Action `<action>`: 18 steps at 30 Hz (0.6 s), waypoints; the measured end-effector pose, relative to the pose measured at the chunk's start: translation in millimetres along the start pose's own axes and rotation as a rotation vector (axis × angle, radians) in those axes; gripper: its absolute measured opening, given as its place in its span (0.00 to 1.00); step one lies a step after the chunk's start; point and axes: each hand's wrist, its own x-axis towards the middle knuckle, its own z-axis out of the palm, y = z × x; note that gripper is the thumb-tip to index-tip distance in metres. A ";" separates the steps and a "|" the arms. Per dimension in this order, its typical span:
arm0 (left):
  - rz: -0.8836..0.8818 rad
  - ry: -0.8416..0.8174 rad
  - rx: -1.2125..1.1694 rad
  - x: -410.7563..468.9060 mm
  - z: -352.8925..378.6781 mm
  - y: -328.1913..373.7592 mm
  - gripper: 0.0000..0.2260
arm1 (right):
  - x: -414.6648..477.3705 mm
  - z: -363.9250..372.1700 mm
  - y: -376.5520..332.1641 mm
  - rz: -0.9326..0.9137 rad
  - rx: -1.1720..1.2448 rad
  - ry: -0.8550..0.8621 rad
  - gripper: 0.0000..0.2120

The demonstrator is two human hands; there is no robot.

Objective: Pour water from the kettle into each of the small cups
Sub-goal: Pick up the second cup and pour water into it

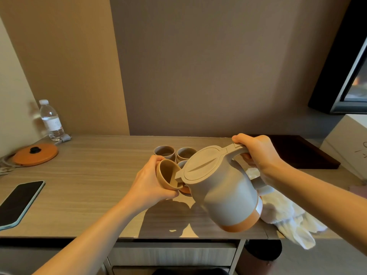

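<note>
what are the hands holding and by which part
The left hand grips a tilted small cup round its side; the right hand grips the kettle by its handle.

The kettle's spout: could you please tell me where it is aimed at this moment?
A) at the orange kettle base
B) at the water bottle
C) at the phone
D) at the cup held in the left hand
D: the kettle, gripped by its handle in the right hand, is tipped with its spout at the mouth of the tan cup, which the left hand holds tilted towards it.
</note>
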 end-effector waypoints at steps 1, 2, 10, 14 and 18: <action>0.004 -0.003 0.000 -0.6 0.8 -0.3 0.39 | 0.0 0.0 -0.3 -0.005 -0.009 -0.005 0.14; 0.006 -0.005 0.001 -1.1 1.7 -0.7 0.39 | -0.2 0.1 -0.4 -0.009 -0.017 -0.009 0.15; 0.014 -0.026 0.001 -3.3 7.8 -6.0 0.39 | -1.3 0.9 1.6 -0.015 -0.057 -0.032 0.16; 0.008 -0.035 -0.010 -4.8 9.8 -9.3 0.38 | -2.3 1.6 1.8 -0.021 -0.066 -0.048 0.17; 0.004 -0.035 -0.015 -5.7 11.0 -10.6 0.38 | -1.9 3.0 2.9 -0.027 -0.084 -0.049 0.18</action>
